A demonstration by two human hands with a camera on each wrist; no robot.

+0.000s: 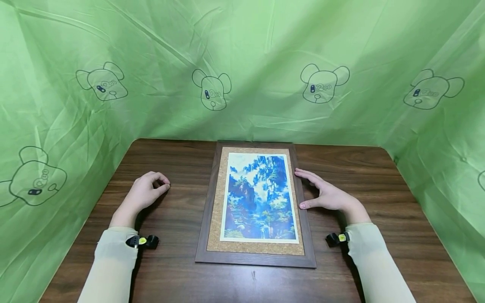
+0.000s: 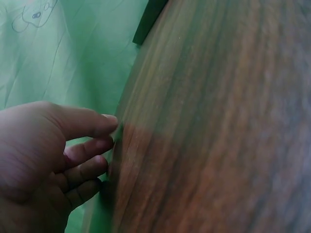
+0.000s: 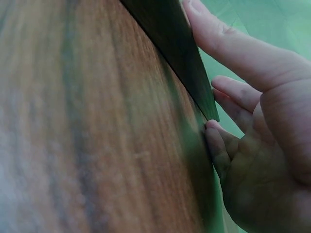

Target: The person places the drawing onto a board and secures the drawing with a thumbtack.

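Note:
A picture frame [image 1: 255,259] with a dark wood border lies flat near the table's far edge. Inside it is a cork backing [image 1: 261,248], and on that a blue mountain landscape print [image 1: 261,202] with a white margin. My right hand [image 1: 329,195] touches the frame's right side with fingertips and thumb, fingers fairly straight. The right wrist view shows this hand against the frame's dark edge [image 3: 170,43]. To the left of the frame, apart from it, my left hand [image 1: 145,191] rests over the table with loosely bent fingers, holding nothing.
The brown wood-grain table [image 1: 174,269] has rounded far corners. Green cloth [image 1: 261,113] printed with bear heads hangs behind it and along both sides. Small black devices are strapped at the left wrist [image 1: 151,242] and right wrist [image 1: 333,240].

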